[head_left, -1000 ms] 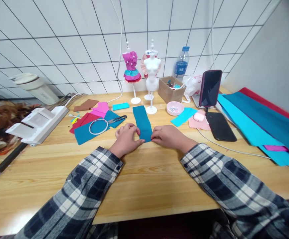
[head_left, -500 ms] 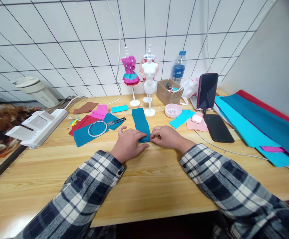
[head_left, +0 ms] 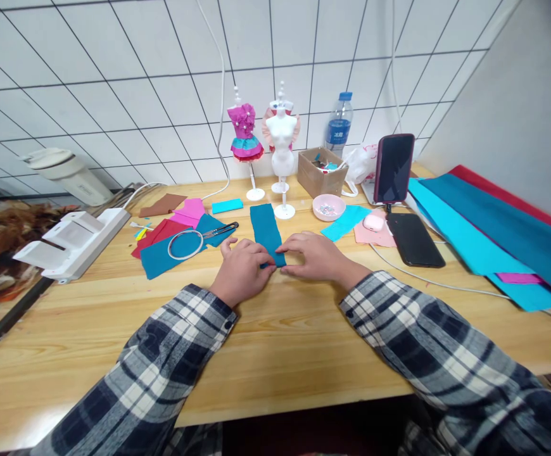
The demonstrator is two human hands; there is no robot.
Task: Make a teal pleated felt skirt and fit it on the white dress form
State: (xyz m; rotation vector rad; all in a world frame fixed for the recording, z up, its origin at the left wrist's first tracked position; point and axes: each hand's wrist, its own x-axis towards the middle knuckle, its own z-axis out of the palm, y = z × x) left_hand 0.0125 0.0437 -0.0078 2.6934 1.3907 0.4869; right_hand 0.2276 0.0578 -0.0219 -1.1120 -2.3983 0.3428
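The teal strip (head_left: 265, 228), a thin, matte, cloth-like rectangle with slightly uneven edges, lay flat on the worktop (head_left: 299, 354) of smooth, pale-grained wood, running away from the grip. Its near end was between the two hands, with a narrow fold along the edge there. The left hand (head_left: 244, 269) had its thumb and fingers pinched on the near left corner. The right hand (head_left: 318, 256) held its thumb and forefinger apart, their tips touching the near right edge.

Left of the grip, a thin, round, pale ring (head_left: 170, 247) lay over a flat teal scrap (head_left: 154, 263), near slim metal snips (head_left: 221, 230). Beyond the grip stood a glossy white dress form (head_left: 282, 136) with a round base; to its right were a shallow pink bowl (head_left: 323, 216) of small shiny bits and a square brown cardboard box (head_left: 316, 183).

Half a second earlier, the right fingers had been curled together at the corner; now they had spread. One second earlier, the near end had lain unfolded. The ring, snips and bowl had stayed in place.
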